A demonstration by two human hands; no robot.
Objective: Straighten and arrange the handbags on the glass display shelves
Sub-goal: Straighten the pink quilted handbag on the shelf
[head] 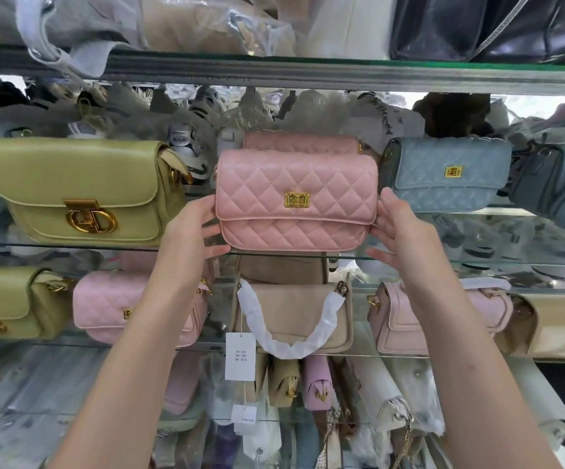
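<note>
Clear glass shelves (308, 67) with greenish edges span the frame in tiers. A mirrored back wall (541, 108) shines bright at upper right.

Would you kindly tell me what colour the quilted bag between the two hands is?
The quilted bag is pale pink; the head view shows it.
</note>
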